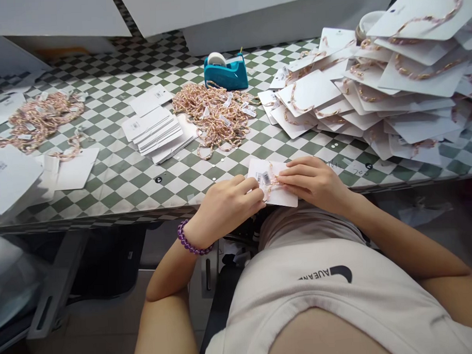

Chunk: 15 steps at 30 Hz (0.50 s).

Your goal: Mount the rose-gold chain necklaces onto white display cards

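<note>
A white card [285, 197] with a pink and gold bead strand [272, 171] and a small barcode tag [265, 178] on it lies at the table's front edge. My left hand [232, 200], with a purple bead bracelet on the wrist, pinches at the card's left lower side; its fingers are curled together and the tips are partly hidden. My right hand [315, 182] lies over the card's right side, its fingers pressed together on the beads and card.
Behind the card are a bead pile [214, 116], a stack of blank cards [159, 130] and a teal tape dispenser [226, 74]. A large heap of beaded cards [372, 89] stands at right. More beads [46, 116] and cards [11, 174] lie at left.
</note>
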{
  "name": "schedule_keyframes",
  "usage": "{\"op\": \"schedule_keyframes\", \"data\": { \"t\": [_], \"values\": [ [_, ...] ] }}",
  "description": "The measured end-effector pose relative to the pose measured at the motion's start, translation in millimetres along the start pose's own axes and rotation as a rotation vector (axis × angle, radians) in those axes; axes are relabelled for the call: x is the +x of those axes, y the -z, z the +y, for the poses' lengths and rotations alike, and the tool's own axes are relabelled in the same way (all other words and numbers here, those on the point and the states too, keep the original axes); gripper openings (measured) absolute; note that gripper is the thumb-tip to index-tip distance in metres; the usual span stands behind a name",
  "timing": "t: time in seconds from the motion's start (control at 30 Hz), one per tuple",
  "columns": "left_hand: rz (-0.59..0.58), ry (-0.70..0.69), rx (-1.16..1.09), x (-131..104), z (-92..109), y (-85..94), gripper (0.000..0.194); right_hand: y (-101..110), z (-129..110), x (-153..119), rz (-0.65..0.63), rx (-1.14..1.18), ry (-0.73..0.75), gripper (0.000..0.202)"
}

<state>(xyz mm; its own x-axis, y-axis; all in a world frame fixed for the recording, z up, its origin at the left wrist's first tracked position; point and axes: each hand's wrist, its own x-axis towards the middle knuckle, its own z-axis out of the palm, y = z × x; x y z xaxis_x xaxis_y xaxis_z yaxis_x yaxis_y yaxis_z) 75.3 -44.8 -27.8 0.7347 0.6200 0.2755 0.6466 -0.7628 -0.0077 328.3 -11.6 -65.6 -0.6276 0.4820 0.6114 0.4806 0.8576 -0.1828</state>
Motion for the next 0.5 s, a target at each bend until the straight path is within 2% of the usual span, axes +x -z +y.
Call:
{"op": "schedule_keyframes", "data": {
  "t": [0.1,0.17,0.3,0.4,0.5],
  "values": [
    [0.015,0.004,-0.040,2,-1,5.2,0.027,0,0,1,0.002,0.001,-0.005,0.013],
    [0.080,0.013,-0.055,7,0,11.4,0.028,0,-1,1,0.005,-0.006,-0.017,0.014],
    [0.213,-0.041,-0.056,28,5,18.9,0.023,0,-2,3,0.016,-0.002,-0.072,0.032],
    [0.218,-0.073,-0.037,45,6,10.5,0.019,0,-2,3,0.027,0.008,-0.088,0.044],
    [0.220,-0.068,-0.037,56,5,-8.4,0.023,0,-1,1,0.021,0.005,-0.102,0.046]
  ]
}}
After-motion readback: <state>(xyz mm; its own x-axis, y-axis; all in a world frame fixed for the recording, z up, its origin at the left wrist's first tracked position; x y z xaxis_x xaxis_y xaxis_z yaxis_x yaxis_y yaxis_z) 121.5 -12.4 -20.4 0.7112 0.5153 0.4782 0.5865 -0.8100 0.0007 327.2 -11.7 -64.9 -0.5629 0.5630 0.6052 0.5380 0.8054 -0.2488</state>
